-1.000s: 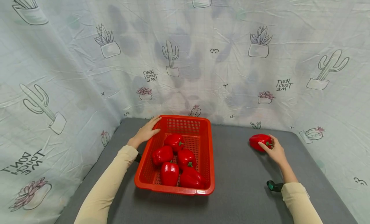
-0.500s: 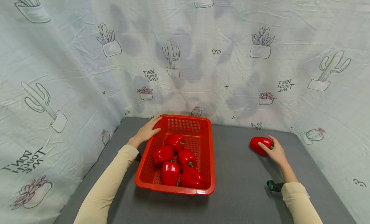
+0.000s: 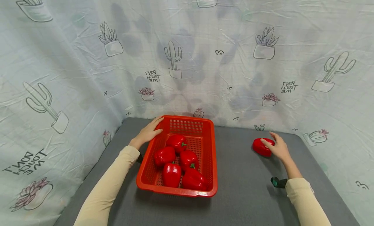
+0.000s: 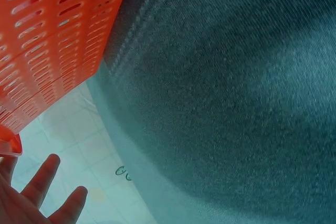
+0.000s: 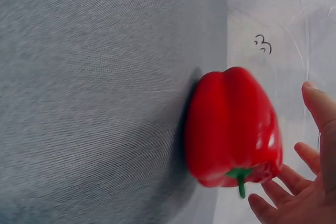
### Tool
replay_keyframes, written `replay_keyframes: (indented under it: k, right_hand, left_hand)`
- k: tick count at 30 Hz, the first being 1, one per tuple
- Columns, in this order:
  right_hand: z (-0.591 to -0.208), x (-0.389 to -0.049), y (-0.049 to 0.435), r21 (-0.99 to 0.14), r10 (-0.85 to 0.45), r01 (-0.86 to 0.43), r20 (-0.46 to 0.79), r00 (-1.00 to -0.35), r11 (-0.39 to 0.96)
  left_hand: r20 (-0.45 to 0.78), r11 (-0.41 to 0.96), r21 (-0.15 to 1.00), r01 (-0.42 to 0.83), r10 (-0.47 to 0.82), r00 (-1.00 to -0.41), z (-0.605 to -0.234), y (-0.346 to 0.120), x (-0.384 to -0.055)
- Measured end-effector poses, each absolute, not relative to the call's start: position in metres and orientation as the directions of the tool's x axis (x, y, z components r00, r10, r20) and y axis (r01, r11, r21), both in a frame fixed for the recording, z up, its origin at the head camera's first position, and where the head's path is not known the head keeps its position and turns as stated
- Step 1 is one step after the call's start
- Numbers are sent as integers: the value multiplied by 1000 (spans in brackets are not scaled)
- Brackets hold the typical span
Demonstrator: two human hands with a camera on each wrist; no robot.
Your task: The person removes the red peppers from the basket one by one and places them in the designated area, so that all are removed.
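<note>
My left hand point(image 3: 147, 134) rests at the left rim of a red plastic basket point(image 3: 215, 154), its thumb pointing inward. In the left wrist view, its straight fingers point(image 4: 42, 181) show beside the slotted basket wall point(image 4: 58, 30). Several shiny red bell peppers point(image 3: 171, 175) with green stems lie inside the basket. To the right, one more red bell pepper point(image 3: 262, 147) lies on its side on the grey table. Over its stem end is my right hand point(image 3: 279, 148), thumb and fingers spread. The right wrist view shows this bell pepper point(image 5: 231, 127) outside the spread fingers.
The grey table point(image 3: 239, 187) has the basket at its middle left. A pale curtain point(image 3: 204, 73) printed with cacti hangs behind the table and along its sides. A small dark wrist camera point(image 3: 279, 182) juts from the right sleeve.
My right hand has let go of the lone bell pepper and spread its fingers, after the pepper turned slightly and settled on the table. My left hand and the basket have stayed put.
</note>
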State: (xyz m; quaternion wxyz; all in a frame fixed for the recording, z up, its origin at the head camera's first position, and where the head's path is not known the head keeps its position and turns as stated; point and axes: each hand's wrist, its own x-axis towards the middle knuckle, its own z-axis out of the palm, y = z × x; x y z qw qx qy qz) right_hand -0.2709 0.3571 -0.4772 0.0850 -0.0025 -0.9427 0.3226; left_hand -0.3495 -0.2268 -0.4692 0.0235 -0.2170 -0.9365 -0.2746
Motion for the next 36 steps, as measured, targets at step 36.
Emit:
replay_keyframes:
  k: [36]
  right_hand:
    - [-439,-295,227,-534,-324,-467,343,-881,705]
  left_hand:
    - [197,751,475,458,417,-887,-472,-228,-348]
